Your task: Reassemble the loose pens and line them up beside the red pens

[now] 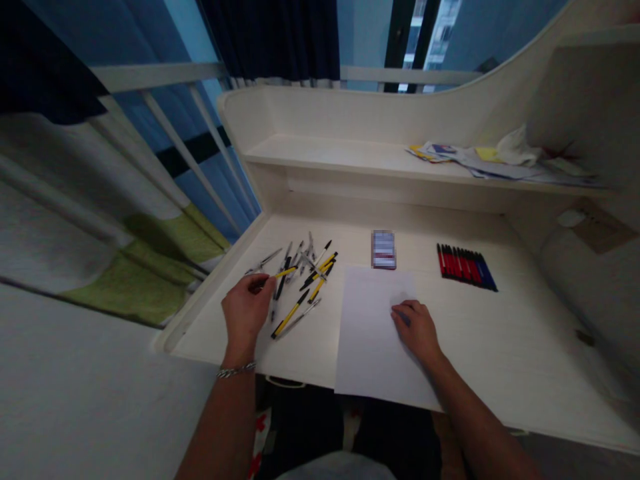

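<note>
My left hand [249,308] is closed in a pinch on a yellow pen [286,272], at the left of the desk. The pen points to the right, over a loose pile of pens. Among them are a yellow pen with a black cap [290,315], a clear pen [300,317] beside it, and several more yellow and clear ones lying crisscross. My right hand [416,328] rests on the right part of a blank white sheet of paper [370,333]. Its fingers curl in, and whether they hold anything is hidden.
A phone-sized block with a blurred face [383,250] lies behind the sheet. To the right, red pens [457,265] and blue pens [484,272] with black caps lie side by side in a row. A raised shelf [330,152] at the back carries papers [465,159] and a crumpled tissue [517,147].
</note>
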Demonstrator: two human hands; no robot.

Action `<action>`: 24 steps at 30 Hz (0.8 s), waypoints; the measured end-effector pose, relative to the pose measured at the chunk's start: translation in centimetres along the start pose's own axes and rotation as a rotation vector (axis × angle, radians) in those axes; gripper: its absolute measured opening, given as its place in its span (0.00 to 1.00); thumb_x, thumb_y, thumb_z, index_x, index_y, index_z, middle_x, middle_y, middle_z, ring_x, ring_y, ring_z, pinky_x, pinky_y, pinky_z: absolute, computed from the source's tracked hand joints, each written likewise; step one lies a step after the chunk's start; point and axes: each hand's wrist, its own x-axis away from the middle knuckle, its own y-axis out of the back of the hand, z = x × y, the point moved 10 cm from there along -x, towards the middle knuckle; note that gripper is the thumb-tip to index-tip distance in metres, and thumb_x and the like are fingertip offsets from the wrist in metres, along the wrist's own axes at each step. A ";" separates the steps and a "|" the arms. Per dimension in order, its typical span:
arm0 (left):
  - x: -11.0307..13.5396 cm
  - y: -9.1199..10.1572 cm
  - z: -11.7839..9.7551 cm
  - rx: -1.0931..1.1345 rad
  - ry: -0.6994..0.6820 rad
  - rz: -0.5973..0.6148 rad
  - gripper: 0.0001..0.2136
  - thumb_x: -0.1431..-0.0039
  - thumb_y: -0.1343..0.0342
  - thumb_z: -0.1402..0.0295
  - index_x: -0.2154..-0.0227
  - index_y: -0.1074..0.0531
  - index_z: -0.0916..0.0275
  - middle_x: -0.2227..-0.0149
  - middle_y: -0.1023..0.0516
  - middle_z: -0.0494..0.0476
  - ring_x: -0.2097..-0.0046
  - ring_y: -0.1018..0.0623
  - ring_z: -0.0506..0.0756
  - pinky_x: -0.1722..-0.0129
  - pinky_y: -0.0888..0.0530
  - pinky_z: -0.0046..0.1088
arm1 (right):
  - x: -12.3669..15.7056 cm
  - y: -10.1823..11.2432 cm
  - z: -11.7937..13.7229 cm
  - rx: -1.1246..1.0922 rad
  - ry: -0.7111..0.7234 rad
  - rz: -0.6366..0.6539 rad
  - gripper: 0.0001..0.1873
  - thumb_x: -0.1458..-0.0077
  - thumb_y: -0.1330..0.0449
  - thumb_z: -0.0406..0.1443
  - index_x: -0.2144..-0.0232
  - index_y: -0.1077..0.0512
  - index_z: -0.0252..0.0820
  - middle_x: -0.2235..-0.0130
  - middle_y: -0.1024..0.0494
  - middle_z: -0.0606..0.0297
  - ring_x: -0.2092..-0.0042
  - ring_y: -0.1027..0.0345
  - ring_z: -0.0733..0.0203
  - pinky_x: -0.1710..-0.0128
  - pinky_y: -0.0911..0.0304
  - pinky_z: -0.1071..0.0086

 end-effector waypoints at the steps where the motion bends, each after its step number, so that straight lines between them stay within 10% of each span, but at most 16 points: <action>1: 0.1 0.2 -0.2 0.101 0.022 -0.007 0.17 0.50 0.43 0.55 0.63 0.22 0.61 0.66 0.20 0.55 0.65 0.22 0.55 0.63 0.28 0.29 | 0.0 0.0 0.0 0.001 -0.002 0.000 0.13 0.43 0.45 0.40 0.60 0.24 0.45 0.58 0.28 0.58 0.55 0.37 0.53 0.54 0.39 0.60; 6: 1.0 -2.8 -2.5 0.334 0.081 0.135 0.20 0.49 0.44 0.53 0.64 0.23 0.65 0.73 0.21 0.54 0.73 0.26 0.51 0.74 0.32 0.24 | 0.0 0.3 0.3 -0.004 -0.013 -0.009 0.12 0.43 0.45 0.39 0.60 0.24 0.46 0.58 0.28 0.59 0.55 0.37 0.54 0.53 0.39 0.61; 16: 9.6 -18.6 -12.8 0.217 -0.268 0.764 0.21 0.45 0.49 0.50 0.77 0.26 0.63 0.78 0.23 0.53 0.74 0.25 0.52 0.73 0.36 0.25 | -0.8 0.6 0.5 -0.028 -0.035 0.118 0.11 0.42 0.45 0.37 0.61 0.24 0.46 0.58 0.25 0.61 0.56 0.34 0.57 0.53 0.41 0.63; 24: 11.6 -22.0 -15.1 0.033 -0.343 0.654 0.18 0.46 0.43 0.53 0.61 0.28 0.64 0.69 0.21 0.60 0.66 0.23 0.56 0.68 0.35 0.27 | -0.6 0.6 0.6 -0.049 -0.045 0.089 0.10 0.42 0.45 0.35 0.61 0.24 0.44 0.58 0.25 0.60 0.55 0.35 0.58 0.53 0.41 0.64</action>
